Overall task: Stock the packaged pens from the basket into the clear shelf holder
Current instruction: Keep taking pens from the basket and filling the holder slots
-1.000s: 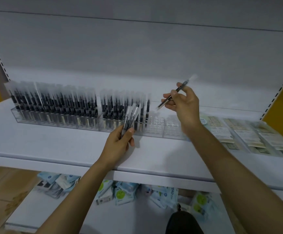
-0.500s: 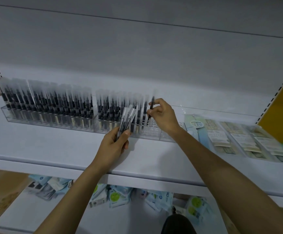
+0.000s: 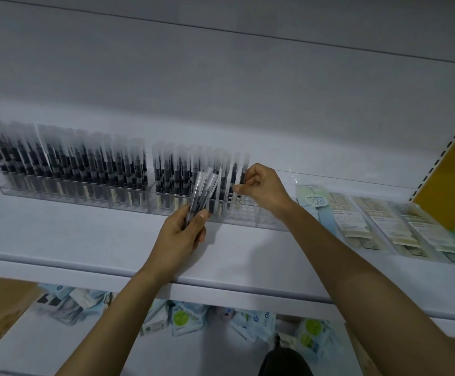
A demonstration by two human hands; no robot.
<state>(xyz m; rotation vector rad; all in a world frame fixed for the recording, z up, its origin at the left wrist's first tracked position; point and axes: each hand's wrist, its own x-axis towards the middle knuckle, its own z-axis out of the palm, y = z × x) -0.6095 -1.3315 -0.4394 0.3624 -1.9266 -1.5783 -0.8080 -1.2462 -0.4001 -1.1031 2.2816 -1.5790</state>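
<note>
Clear shelf holder (image 3: 248, 214), long and shallow: left and middle sections packed with upright black pens (image 3: 66, 166) in frosted sleeves; right-end holes empty. One packaged pen (image 3: 244, 169) stands upright beside the last filled row, pinched by the right hand (image 3: 264, 188). The left hand (image 3: 177, 237) grips a fanned bundle (image 3: 204, 189).

Right hand (image 3: 261, 187) pinches pen (image 3: 244, 172) upright in clear holder (image 3: 264, 219); left hand (image 3: 179, 237) grips pen bundle (image 3: 203, 191).

Right of the right grip (image 3: 261, 188): flat packets (image 3: 383, 226) lie side by side on the white shelf (image 3: 85, 240). The pale blue packet (image 3: 312, 206) is nearest and the cream ones are beyond it. Below the grip: lower shelf (image 3: 58, 346) with blue-white pouches (image 3: 183, 318), jumbled. Far right: yellow panel (image 3: 449, 185).
</note>
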